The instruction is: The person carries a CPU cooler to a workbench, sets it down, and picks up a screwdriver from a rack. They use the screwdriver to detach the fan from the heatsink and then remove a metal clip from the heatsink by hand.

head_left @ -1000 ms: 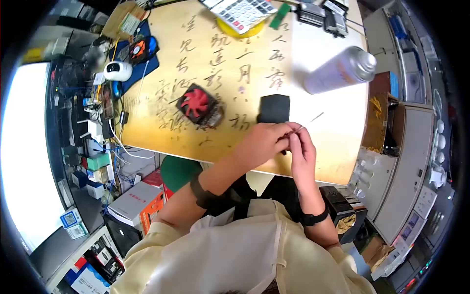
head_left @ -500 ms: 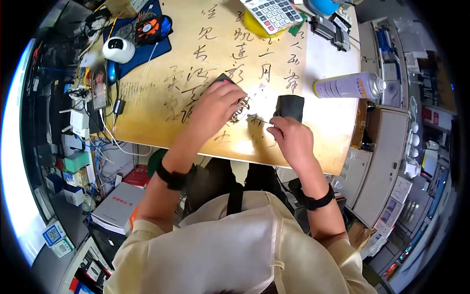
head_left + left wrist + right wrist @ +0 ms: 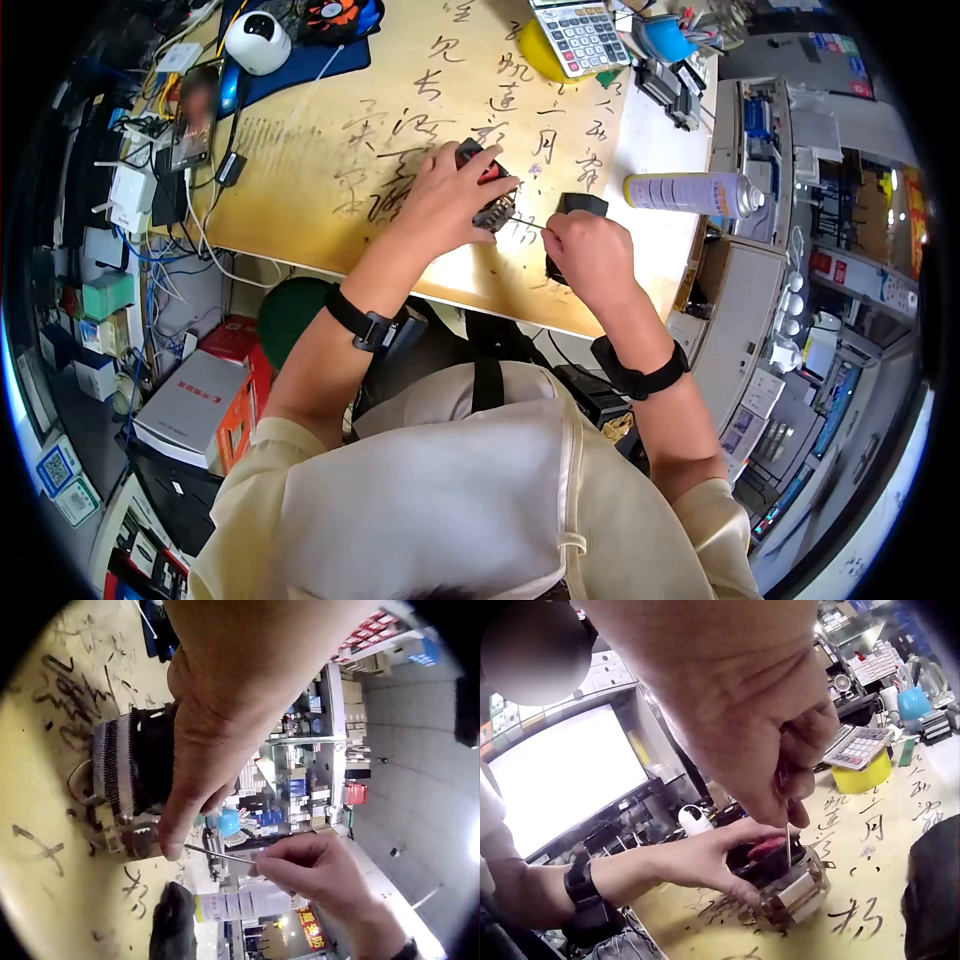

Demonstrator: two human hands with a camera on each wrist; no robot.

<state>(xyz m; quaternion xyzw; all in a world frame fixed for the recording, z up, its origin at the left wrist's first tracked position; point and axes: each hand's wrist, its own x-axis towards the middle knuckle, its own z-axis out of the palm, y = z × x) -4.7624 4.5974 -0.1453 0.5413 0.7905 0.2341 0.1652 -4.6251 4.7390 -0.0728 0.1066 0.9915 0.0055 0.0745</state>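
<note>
My left hand [image 3: 450, 198] grips a CPU cooler [image 3: 799, 891] with a red fan, fingers and thumb spread round its sides. Its metal fins [image 3: 112, 761] show in the left wrist view, and the cooler stands tipped on its side on the desk. In my right hand [image 3: 597, 255] is a thin screwdriver [image 3: 788, 844], its handle mostly hidden in the curled fingers. The metal shaft [image 3: 217, 854] points at the cooler's bracket end, close by my left thumb. A black cloth-like piece [image 3: 583, 204] lies just beyond my right hand.
On the desk [image 3: 300, 215] with brush writing, a purple-white spray can [image 3: 688, 193] lies at the right. A calculator [image 3: 580, 42] leans on a yellow round thing at the back. White camera [image 3: 258, 43] and cables stand left.
Both hands were together by the black piece; the left then moved left onto the cooler and now holds it tipped. The right hand has brought the screwdriver's shaft up to the cooler.
</note>
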